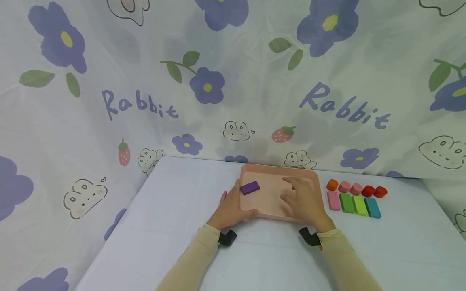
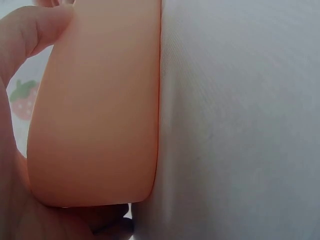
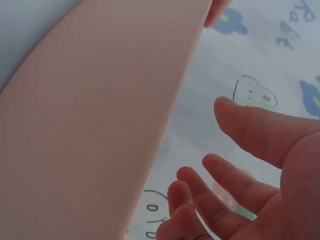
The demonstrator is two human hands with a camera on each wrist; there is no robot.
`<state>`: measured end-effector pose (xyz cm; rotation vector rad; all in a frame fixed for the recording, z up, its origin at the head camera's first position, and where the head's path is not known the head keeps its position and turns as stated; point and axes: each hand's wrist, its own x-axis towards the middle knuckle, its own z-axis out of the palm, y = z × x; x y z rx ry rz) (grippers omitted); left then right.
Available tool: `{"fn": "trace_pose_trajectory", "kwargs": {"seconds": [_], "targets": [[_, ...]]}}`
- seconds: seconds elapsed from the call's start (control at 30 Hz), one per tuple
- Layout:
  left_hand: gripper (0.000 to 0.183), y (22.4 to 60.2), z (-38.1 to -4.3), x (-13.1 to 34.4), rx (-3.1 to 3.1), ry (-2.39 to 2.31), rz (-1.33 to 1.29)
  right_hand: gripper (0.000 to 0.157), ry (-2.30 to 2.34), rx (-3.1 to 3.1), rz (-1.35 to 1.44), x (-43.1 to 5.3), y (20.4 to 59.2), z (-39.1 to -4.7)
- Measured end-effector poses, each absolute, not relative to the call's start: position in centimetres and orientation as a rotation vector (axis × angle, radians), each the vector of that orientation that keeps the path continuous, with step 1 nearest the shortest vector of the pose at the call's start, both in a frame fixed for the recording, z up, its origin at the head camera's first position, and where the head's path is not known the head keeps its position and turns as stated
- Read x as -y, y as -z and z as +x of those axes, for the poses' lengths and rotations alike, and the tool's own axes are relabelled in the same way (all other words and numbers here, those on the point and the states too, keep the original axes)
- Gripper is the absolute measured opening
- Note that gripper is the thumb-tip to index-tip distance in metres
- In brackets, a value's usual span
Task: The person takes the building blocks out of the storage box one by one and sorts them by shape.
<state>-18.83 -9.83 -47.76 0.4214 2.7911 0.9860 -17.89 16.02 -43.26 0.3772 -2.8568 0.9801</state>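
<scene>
A shallow pinkish-orange tray (image 1: 271,202) lies on the white table in the head view. Inside it, near the left wall, sits a purple rectangular block (image 1: 250,187). My left hand (image 1: 229,209) holds the tray's near left corner, fingers along the left side and thumb at the near rim. The left wrist view has that thumb (image 2: 47,25) over the top edge of the tray's wall (image 2: 100,115). Above the tray's right part is my right hand (image 1: 305,201), fingers spread and slightly bent, holding nothing. In the right wrist view its thumb (image 3: 255,125) stands apart from the fingers.
Right of the tray, short round pieces stand in a row: orange (image 1: 332,185), pink (image 1: 344,186) and red (image 1: 380,192). Nearer me lie pink (image 1: 333,201), green (image 1: 347,203), lime (image 1: 360,205) and blue (image 1: 373,207) blocks. A rabbit-print cloth (image 1: 255,101) hangs behind the table.
</scene>
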Motion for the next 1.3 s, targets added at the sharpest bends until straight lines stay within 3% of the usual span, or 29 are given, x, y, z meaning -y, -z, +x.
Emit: {"fn": "trace_pose_trajectory", "kwargs": {"seconds": [1.3], "targets": [[0.121,47.1,-19.5,11.2,-2.635,-1.044,0.575,0.057,-1.113,2.923,0.387,-8.6,46.3,-21.4]]}}
